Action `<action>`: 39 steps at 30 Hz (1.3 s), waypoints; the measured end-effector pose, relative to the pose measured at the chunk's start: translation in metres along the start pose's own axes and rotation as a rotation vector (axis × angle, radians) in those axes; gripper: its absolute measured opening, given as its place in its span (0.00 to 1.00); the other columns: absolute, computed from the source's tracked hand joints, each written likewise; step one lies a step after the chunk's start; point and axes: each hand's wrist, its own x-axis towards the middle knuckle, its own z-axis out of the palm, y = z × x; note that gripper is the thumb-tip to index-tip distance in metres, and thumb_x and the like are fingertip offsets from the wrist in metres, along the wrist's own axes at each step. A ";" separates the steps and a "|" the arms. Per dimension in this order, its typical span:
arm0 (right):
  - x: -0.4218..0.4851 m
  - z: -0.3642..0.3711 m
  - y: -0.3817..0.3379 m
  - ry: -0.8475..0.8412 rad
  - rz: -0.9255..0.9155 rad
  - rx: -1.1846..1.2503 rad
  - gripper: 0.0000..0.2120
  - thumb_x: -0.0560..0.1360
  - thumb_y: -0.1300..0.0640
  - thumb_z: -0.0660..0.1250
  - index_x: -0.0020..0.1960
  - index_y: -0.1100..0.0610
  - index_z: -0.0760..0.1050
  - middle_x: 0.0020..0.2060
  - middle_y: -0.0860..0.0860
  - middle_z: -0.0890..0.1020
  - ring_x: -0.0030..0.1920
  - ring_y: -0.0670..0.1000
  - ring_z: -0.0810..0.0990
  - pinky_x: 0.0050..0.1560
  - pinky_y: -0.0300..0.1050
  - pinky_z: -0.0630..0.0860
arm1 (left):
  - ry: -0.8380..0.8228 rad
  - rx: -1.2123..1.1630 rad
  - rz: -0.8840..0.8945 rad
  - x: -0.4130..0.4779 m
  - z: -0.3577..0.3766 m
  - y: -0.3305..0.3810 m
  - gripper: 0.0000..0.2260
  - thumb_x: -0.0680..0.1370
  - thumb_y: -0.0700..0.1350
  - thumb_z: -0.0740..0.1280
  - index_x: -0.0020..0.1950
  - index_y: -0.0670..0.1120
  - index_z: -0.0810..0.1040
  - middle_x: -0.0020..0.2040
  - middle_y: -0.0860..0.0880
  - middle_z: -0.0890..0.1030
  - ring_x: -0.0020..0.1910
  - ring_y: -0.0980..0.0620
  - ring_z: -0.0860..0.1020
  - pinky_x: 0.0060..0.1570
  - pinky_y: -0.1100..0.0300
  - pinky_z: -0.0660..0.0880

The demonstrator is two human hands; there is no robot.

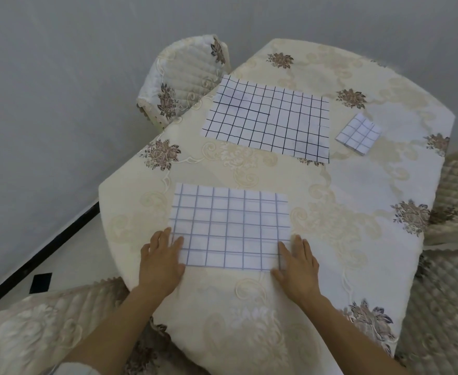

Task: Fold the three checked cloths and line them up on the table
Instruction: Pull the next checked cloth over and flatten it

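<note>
The left hand [161, 259] and right hand [296, 262] lie flat with fingers stretched out, each resting on one near corner of the near cloth [230, 228], the left on its left corner and the right on its right. This checked cloth lies spread near the front edge of the counter [249, 307], which wears a cream flowered cover. Farther back lies the far cloth [268, 119], also opened flat. To its right, apart from it, sits a small folded cloth [359, 133]. A padded chair [184, 77] stands at the far left.
</note>
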 end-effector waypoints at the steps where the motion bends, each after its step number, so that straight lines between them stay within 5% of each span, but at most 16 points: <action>1: 0.000 0.001 0.001 -0.005 0.006 0.005 0.34 0.77 0.42 0.60 0.78 0.47 0.51 0.78 0.57 0.41 0.77 0.59 0.39 0.74 0.58 0.50 | -0.004 -0.009 0.021 0.000 0.000 0.008 0.30 0.74 0.53 0.68 0.75 0.51 0.64 0.79 0.44 0.55 0.76 0.42 0.53 0.71 0.44 0.58; 8: -0.003 0.002 0.011 -0.009 0.037 0.066 0.38 0.72 0.37 0.66 0.76 0.43 0.52 0.78 0.57 0.43 0.77 0.59 0.39 0.73 0.59 0.51 | -0.013 0.018 0.229 0.007 -0.006 0.078 0.33 0.74 0.51 0.68 0.77 0.49 0.58 0.80 0.45 0.48 0.78 0.43 0.47 0.74 0.47 0.50; 16: 0.000 0.004 0.006 -0.021 0.035 0.067 0.43 0.70 0.36 0.67 0.77 0.46 0.50 0.78 0.59 0.41 0.77 0.59 0.37 0.73 0.58 0.50 | -0.014 0.130 0.374 0.018 -0.009 0.129 0.16 0.73 0.48 0.69 0.59 0.44 0.77 0.80 0.45 0.47 0.78 0.43 0.48 0.73 0.44 0.55; 25: 0.000 0.006 0.007 -0.020 0.026 0.074 0.44 0.70 0.36 0.67 0.77 0.46 0.49 0.77 0.58 0.39 0.77 0.59 0.36 0.74 0.58 0.48 | 0.002 0.234 0.450 0.021 -0.010 0.136 0.11 0.72 0.45 0.68 0.51 0.43 0.81 0.80 0.42 0.50 0.77 0.42 0.52 0.71 0.42 0.56; 34: 0.000 0.004 0.006 -0.009 0.010 0.069 0.43 0.70 0.37 0.67 0.77 0.47 0.50 0.78 0.59 0.41 0.77 0.59 0.36 0.74 0.57 0.47 | 0.035 0.359 0.557 0.015 -0.002 0.145 0.21 0.73 0.45 0.71 0.64 0.40 0.75 0.78 0.39 0.52 0.76 0.39 0.52 0.72 0.39 0.53; 39: 0.001 0.004 0.005 0.000 0.000 0.065 0.42 0.71 0.39 0.67 0.77 0.48 0.51 0.78 0.58 0.41 0.77 0.59 0.36 0.74 0.55 0.46 | 0.057 0.281 0.559 0.014 0.004 0.154 0.27 0.63 0.44 0.77 0.60 0.42 0.77 0.72 0.40 0.68 0.70 0.39 0.66 0.66 0.41 0.65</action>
